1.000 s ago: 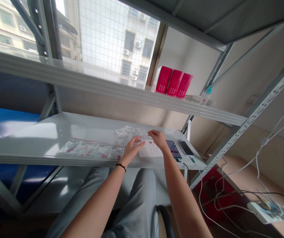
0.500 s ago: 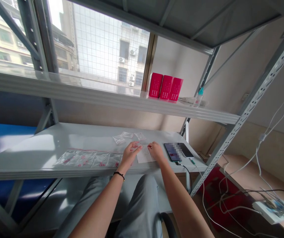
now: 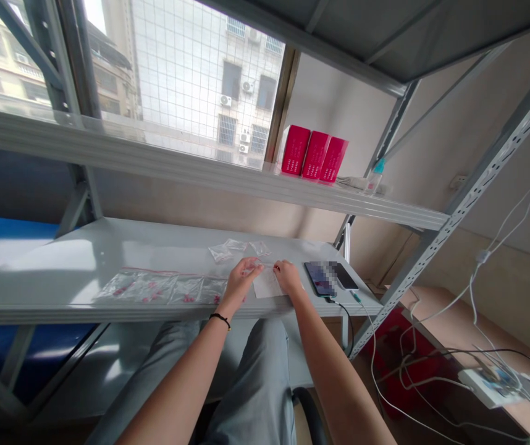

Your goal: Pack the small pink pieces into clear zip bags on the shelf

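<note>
My left hand (image 3: 239, 282) is raised a little over the grey shelf top (image 3: 84, 253), its thumb and fingers closed on what looks like a small clear plastic bag (image 3: 252, 266). My right hand (image 3: 287, 276) is in a pinch over the right side of a white sheet of paper (image 3: 265, 286). Whatever lies between its fingertips is too small to make out. To the left, clear zip bags (image 3: 154, 286) with small red pieces inside lie in a row. Behind my hands are several smaller clear bags (image 3: 220, 252).
Two phones (image 3: 319, 279) lie right of the paper, with cables running off the front edge. Red boxes (image 3: 315, 154) and a small bottle (image 3: 375, 178) stand on the upper shelf. A power strip (image 3: 492, 386) with tangled cords sits on the lower right table.
The whole view has shifted slightly. My hands stay over the paper, with the left fingers a little more closed around the small bag.
</note>
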`<act>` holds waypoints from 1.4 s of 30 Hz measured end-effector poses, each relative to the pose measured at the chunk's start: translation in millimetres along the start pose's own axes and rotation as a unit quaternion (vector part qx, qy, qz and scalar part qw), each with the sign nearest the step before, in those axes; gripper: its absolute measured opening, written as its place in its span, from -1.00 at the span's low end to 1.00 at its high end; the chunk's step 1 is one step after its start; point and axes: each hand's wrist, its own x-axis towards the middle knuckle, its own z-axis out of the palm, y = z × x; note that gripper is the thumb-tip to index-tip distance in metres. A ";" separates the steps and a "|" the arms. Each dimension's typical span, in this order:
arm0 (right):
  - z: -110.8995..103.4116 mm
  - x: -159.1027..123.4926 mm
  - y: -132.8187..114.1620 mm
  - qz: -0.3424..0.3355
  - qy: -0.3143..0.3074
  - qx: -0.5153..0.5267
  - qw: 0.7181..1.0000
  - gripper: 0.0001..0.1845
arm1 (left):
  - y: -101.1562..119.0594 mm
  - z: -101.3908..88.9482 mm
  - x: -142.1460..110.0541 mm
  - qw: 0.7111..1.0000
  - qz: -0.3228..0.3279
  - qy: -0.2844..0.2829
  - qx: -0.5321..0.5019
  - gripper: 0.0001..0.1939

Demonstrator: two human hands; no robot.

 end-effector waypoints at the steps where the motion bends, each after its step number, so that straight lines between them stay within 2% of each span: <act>1: 0.1 0.1 -0.4 -0.002 0.002 0.006 1.000 -0.75 | 0.7 0.0 -0.3 1.000 0.000 0.001 -0.007 -0.51; 7: -5.0 -3.7 -1.3 -0.011 0.031 0.065 0.997 -0.76 | 6.6 -0.6 -3.3 0.998 -0.001 0.003 -0.066 -0.49; 13: -30.4 -2.2 -8.9 -0.019 0.064 0.170 0.983 -0.69 | 3.4 -3.6 -4.4 0.994 -0.012 -0.014 -0.110 -0.49; 16: -47.2 1.0 -24.2 -0.062 0.052 0.234 0.969 -0.61 | -2.1 -4.3 -3.9 0.990 -0.005 -0.023 -0.142 -0.54; 19: -60.9 2.9 -44.4 -0.128 0.026 0.274 0.953 -0.70 | -4.3 -3.5 -3.6 0.988 0.019 -0.024 -0.154 -0.57; 23: -69.9 1.7 -68.4 -0.192 -0.001 0.271 0.943 -0.88 | -1.5 -1.5 -2.9 0.985 0.058 -0.030 -0.160 -0.61; 26: -72.4 -0.5 -77.1 -0.212 -0.002 0.253 0.944 -0.81 | -0.6 -0.8 -1.2 0.983 0.073 -0.025 -0.169 -0.62; 31: -77.6 -6.8 -70.8 -0.222 0.009 0.240 0.945 -0.66 | -5.8 -2.0 2.1 0.981 0.069 -0.016 -0.179 -0.61; 34: -77.0 -10.8 -60.7 -0.253 -0.004 0.256 0.933 -0.62 | -9.3 -2.4 3.6 0.983 0.065 -0.012 -0.173 -0.58; 37: -71.9 -13.7 -53.4 -0.264 -0.026 0.271 0.925 -0.75 | -9.8 -2.8 3.6 0.984 0.079 -0.005 -0.157 -0.55; 39: -68.3 -16.2 -51.6 -0.241 -0.013 0.279 0.930 -0.85 | -8.1 -3.8 2.2 0.986 0.099 0.010 -0.134 -0.57; 42: -68.3 -23.5 -49.5 -0.216 0.005 0.279 0.936 -0.88 | -1.1 -4.4 -1.1 0.986 0.134 0.045 -0.091 -0.68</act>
